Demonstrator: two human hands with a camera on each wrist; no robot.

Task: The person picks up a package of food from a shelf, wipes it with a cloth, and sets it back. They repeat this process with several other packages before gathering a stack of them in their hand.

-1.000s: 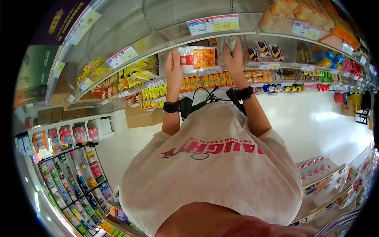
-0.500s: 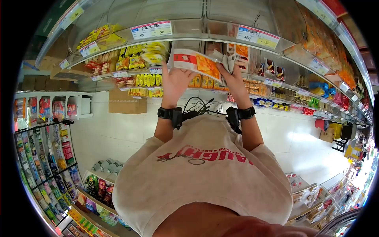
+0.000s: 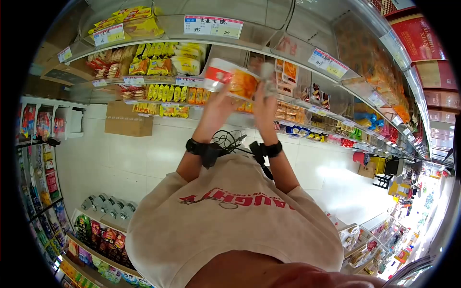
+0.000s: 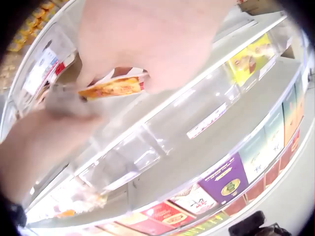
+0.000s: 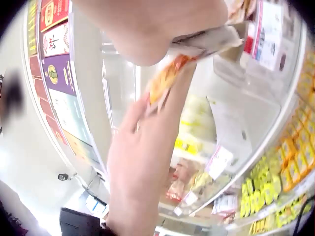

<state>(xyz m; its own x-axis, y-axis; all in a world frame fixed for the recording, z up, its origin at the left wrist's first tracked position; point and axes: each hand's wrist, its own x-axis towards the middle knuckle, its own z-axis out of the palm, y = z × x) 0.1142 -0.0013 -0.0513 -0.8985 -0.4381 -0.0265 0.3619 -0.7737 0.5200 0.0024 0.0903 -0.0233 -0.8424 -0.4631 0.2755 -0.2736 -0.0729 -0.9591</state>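
Note:
A flat food packet (image 3: 242, 84), white and red at its left end and with an orange food picture, is held tilted in front of the shelf. My left hand (image 3: 216, 113) grips its lower left part; in the right wrist view the thumb and fingers lie on both sides of the packet (image 5: 165, 81). At its other end my right hand (image 3: 265, 113) pinches the packet together with a crumpled grey cloth (image 5: 211, 42). Motion blurs both hands, and the left wrist view shows only the packet's edge (image 4: 115, 88) between them.
Yellow snack packs (image 3: 161, 60) fill the bins left of my hands. Pale packs with red and orange labels (image 3: 289, 72) sit to the right. A clear shelf lip with a price tag (image 3: 213, 26) runs above. A cardboard box (image 3: 128, 118) stands on the floor below.
The left hand let go of the packet, lay open beside it, and now grips it again. The packet has tilted, its right end lower. The view has shifted right along the shelf.

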